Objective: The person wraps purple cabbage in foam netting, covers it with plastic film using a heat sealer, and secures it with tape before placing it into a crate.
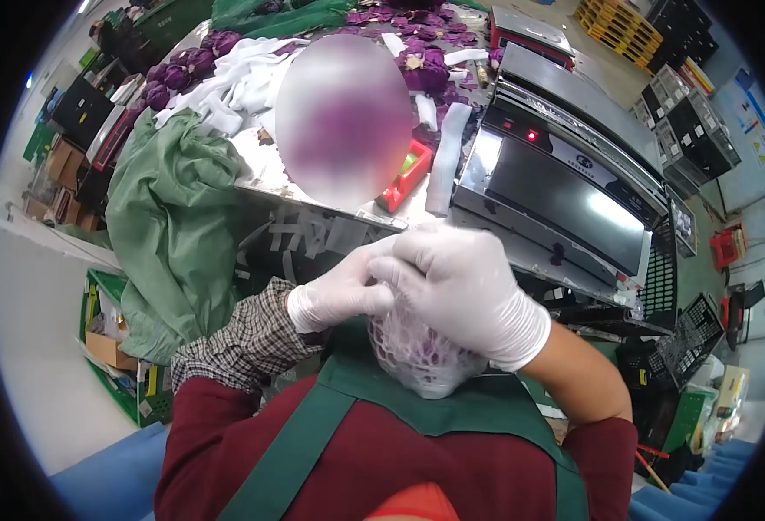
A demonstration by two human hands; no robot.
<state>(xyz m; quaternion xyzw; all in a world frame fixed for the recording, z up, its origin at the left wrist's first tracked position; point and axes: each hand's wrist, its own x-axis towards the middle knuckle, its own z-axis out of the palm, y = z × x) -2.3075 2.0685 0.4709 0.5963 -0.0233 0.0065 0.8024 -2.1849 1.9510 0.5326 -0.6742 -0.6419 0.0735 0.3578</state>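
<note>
A red cabbage (430, 349) in a white foam net (422, 369) is held close against the green apron (348, 365). My left hand (339, 288), in a white glove, is closed at the upper left of the net. My right hand (465, 286), also gloved, is wrapped over the top and right side of it, with the thumb pointing towards my left hand. The fingers of both hands meet above the cabbage and hide the net's upper end. Purple shows through the mesh.
Ahead, a table holds white foam nets (213, 87), red cabbages (193, 62), loose purple leaves and a red tape dispenser (404, 178). A black and steel wrapping machine (565, 182) stands at the right. Green cloth (170, 217) hangs at the left. A blurred oval covers part of the table.
</note>
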